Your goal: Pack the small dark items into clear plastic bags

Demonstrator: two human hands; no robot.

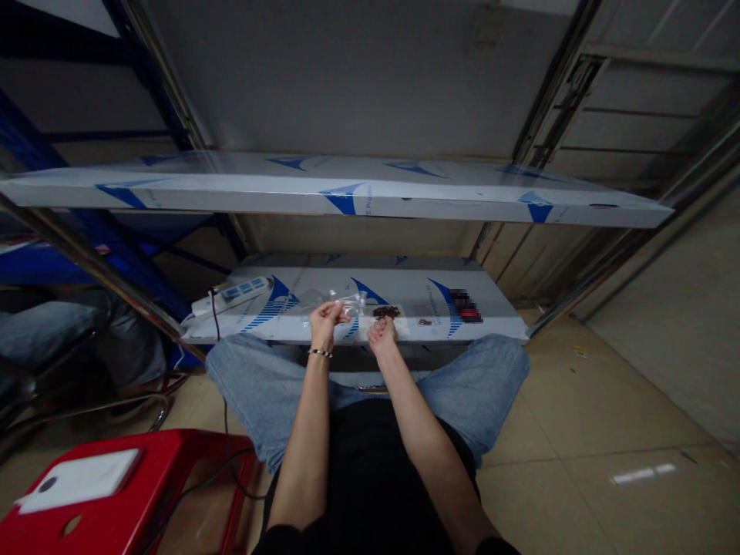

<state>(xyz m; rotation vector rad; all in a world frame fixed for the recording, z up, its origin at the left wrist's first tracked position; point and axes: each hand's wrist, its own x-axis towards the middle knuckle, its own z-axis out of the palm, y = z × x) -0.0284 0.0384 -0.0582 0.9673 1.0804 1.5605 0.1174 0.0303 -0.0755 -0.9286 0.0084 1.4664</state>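
Centre frame: left hand [325,316] pinches a clear plastic bag [341,302] above the counter [491,312]. Right hand [382,331], fingers curled, touches a pile of small dark pieces [386,311]. Bag appears empty; pile seems unbagged, filling judged barely begun.

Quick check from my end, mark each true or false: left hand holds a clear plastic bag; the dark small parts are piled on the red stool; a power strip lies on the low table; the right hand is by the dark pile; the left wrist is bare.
1. The left hand holds a clear plastic bag: true.
2. The dark small parts are piled on the red stool: false, they lie on the low table.
3. A power strip lies on that table: true.
4. The right hand is by the pile: true.
5. The left wrist is bare: false, it wears a bracelet.
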